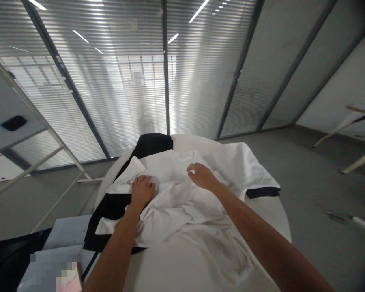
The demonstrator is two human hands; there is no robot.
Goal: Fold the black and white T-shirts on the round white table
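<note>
Shirt (182, 202) white, rumpled; left hand (142, 190), right hand (200, 175) pressing it.

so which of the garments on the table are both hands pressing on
The crumpled white cotton t-shirt on top: left hand and right hand both rest on it. The black garment lies underneath, untouched.

Both bare forearms extended forward. Left hand (142, 189) lay palm-down, fingers curled and pressing flat. Right hand (200, 175) sat palm-down, fingers bent, fingertips pinched together.
</note>
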